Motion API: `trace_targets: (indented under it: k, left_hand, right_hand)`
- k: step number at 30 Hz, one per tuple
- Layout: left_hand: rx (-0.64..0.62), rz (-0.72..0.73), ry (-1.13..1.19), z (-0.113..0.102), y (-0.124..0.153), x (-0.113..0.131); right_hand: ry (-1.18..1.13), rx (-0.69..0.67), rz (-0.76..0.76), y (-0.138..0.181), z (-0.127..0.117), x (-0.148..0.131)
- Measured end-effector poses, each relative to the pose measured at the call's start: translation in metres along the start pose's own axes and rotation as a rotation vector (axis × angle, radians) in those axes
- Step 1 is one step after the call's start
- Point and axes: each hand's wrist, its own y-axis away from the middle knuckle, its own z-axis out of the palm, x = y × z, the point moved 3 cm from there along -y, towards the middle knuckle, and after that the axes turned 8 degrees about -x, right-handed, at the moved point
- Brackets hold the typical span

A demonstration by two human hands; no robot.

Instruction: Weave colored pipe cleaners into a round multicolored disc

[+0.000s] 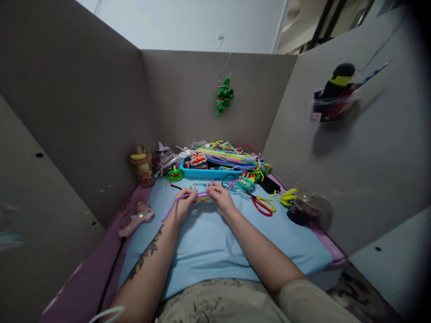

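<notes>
Between both hands, above the light blue cloth (215,251), is a small piece worked from pastel pipe cleaners (202,197). My left hand (184,204) is closed on its left end, and a purple pipe cleaner (172,210) trails from there down along the wrist. Thumb and fingers of my right hand (220,197) pinch the right end. Part of the piece is hidden by the fingers, so its shape is hard to make out. Just beyond the right hand lies a teal pipe-cleaner piece (245,183).
A blue tray (212,174) heaped with pipe cleaners stands at the back. Red-and-yellow-handled scissors (264,206) lie to the right, near a dark-based clear container (303,211). On the left are a pink glue gun (137,222) and a lidded cup (143,168). Grey panels (208,121) enclose the table.
</notes>
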Motion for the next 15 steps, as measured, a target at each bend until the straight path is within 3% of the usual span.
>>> trace_targets:
  k: [4,9,15]
  left_hand:
    - [0.054,0.007,0.032,-0.005,-0.003,-0.001]
    - [0.056,0.016,-0.069,-0.006,-0.002,-0.003]
    - [0.043,0.011,-0.055,-0.003,0.0,-0.001]
  right_hand:
    - [0.09,0.042,-0.11,0.003,-0.007,-0.012]
    - [0.382,-0.081,-0.317,0.011,0.001,-0.029]
    - [0.417,-0.14,-0.351,0.01,0.009,-0.025]
